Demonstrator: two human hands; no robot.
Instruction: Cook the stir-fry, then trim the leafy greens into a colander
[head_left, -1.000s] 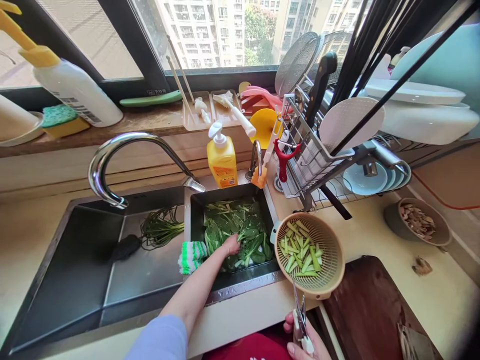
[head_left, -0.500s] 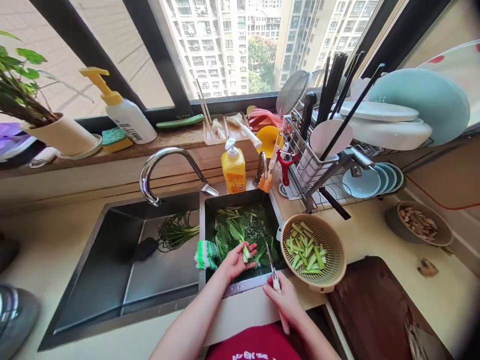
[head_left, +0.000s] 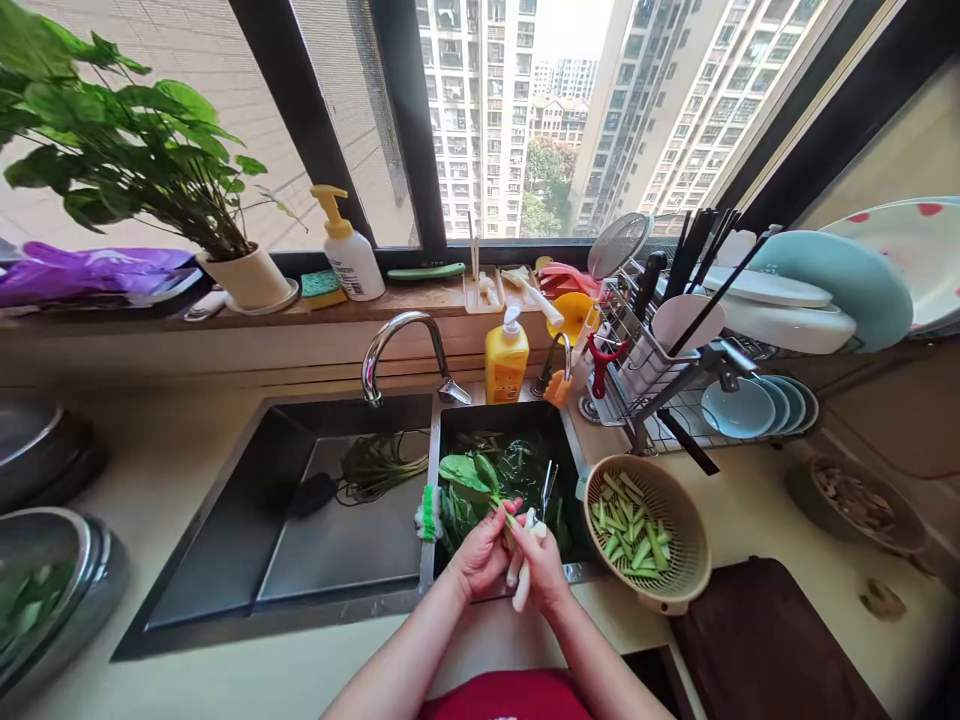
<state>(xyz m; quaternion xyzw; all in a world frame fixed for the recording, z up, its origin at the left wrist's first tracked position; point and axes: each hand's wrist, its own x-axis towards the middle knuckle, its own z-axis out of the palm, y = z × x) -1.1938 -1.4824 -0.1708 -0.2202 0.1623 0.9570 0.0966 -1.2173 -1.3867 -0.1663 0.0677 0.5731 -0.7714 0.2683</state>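
Over the right sink basin (head_left: 571, 440), my left hand (head_left: 478, 556) is closed round the stalk of a leafy green (head_left: 466, 472), whose leaves point up and to the left. My right hand (head_left: 547, 572) meets it from the other side, fingers closed round white-handled scissors (head_left: 521, 592). The scissor blades point away from me, slightly apart, above the basin, and the right fingertips are at the lower end of the stalk. More greens (head_left: 459, 518) lie in water below. Just right of the basin, a beige colander (head_left: 699, 560) holds cut green stems (head_left: 634, 530).
In the left basin (head_left: 300, 555) lie thin green stalks (head_left: 379, 468) and something dark. A faucet (head_left: 401, 318) and yellow pump bottle (head_left: 506, 362) stand behind. A dish rack (head_left: 637, 400) rises at back right. A dark brown board (head_left: 765, 640) lies near right; lidded pots (head_left: 94, 560) stand left.
My hands have come together; the left now holds a stalk with large leaves upright. The scissors have swung with their handles toward the middle. The view has shifted left and upward.
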